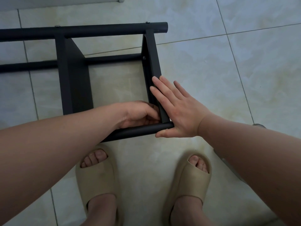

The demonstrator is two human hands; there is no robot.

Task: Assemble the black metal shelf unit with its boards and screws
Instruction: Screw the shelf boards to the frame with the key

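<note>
Left grip (140, 114) curled at inner corner just above near tube (135, 131), hold unclear; right grip (177, 111) flat, spread, pressing end board (154, 62) beyond tube; shelf unit (73, 79) sideways on floor (228, 79)

Pale glossy floor tiles (244, 62) with thin dark grout lines fill the view. A beige open-toed left slipper (96, 181) and right slipper (192, 181) stand side by side near the bottom.

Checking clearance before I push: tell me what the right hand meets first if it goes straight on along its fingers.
The black side board: the right hand lies flat with fingertips on its edge. Straight on, it would cross that board toward the inner tube, though depth is unclear.
</note>
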